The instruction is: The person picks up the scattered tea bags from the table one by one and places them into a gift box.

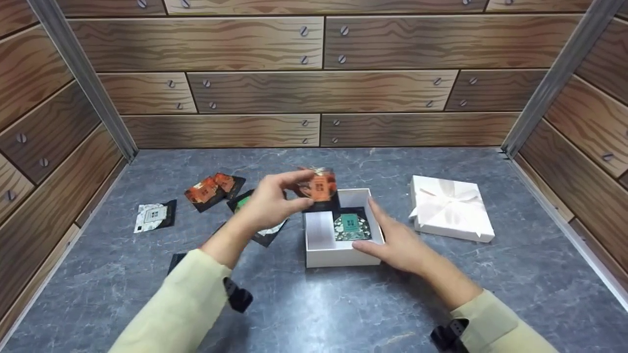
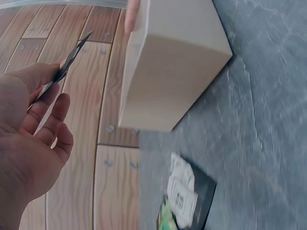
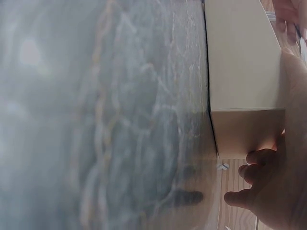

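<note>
Planks (image 1: 49, 196) with a bold wood grain rise along the left edge of the grey marbled worktop (image 1: 88, 309). Near that side a white-and-black packet (image 1: 155, 215) lies flat, and nearer the person is a dark thing (image 1: 175, 261), mostly hidden behind the left sleeve (image 1: 179, 299). Further right, two orange-and-black packets (image 1: 203, 192) overlap. Next come a green packet (image 1: 241, 201) and a white-patterned packet (image 1: 267, 237), both partly covered by the left hand (image 1: 270, 202) in the head view.

The left hand pinches an orange packet (image 1: 320, 186) between thumb and fingers; the left wrist view shows this packet edge-on, raised clear of the worktop, with the other fingers loosely bent. From the head, the packet overlaps the back left corner of an uncovered white box (image 1: 342, 258). Inside the box, toward its right side, leans or lies a teal-labelled packet (image 1: 352, 224); which of the two I cannot tell.

The right hand (image 1: 400, 246) is spread wide against the box's right side, thumb at the front rim. Furthest right, well apart from the box, rests a white lid (image 1: 427, 223) with a pale ribbon bow (image 1: 451, 198).
</note>
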